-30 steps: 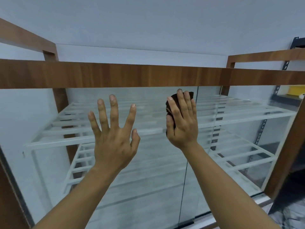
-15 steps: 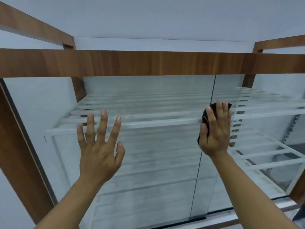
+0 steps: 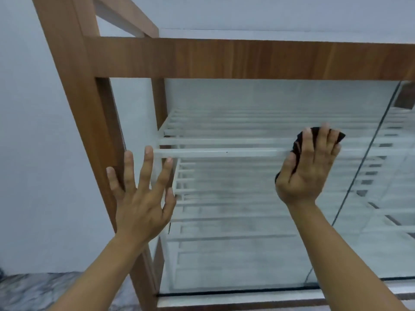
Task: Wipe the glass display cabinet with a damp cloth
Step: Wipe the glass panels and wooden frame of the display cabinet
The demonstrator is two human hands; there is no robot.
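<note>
The glass display cabinet (image 3: 235, 221) has a brown wooden frame and sliding glass front panes. My right hand (image 3: 307, 169) presses a dark cloth (image 3: 296, 147) flat against the left glass pane at mid height, fingers straight over it. My left hand (image 3: 141, 196) is spread open with straight fingers at the cabinet's left edge, over the wooden post and the glass; whether it touches is unclear.
White slatted shelves (image 3: 224, 151) sit behind the glass. A wooden top rail (image 3: 247, 59) and left post (image 3: 89, 131) frame the pane. The seam between panes (image 3: 359, 171) runs at the right. A pale wall is at the left, marbled floor (image 3: 33, 292) below.
The view has swung left, bringing the cabinet's left post into sight. My right hand with the cloth has slid left across the glass from the pane seam. My left hand now lies by the post.
</note>
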